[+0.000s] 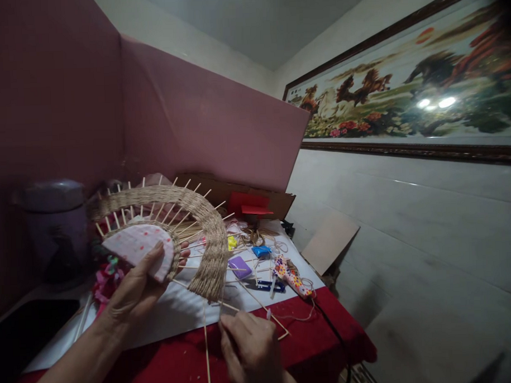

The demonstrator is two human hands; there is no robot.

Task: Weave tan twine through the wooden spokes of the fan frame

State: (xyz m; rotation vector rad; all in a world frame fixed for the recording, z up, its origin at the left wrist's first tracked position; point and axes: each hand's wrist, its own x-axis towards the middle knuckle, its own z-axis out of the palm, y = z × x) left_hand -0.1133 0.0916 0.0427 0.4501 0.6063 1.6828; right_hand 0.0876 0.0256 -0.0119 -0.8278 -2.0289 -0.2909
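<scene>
Holding the half-round centre piece [131,244] of a fan-like frame, the left hand [135,288] has its grip closed, thumb on top, above the desk [313,337]. The right hand [254,337] has a narrow grip, fingers bunched just below the lower end of the woven band [215,232], apparently on a thin strand [222,297]. A broad arc of weaving is done; the sticks [207,193] show bare inside and outside it. The work looks well along but unfinished; whether those bare stretches get filled, I cannot tell.
</scene>
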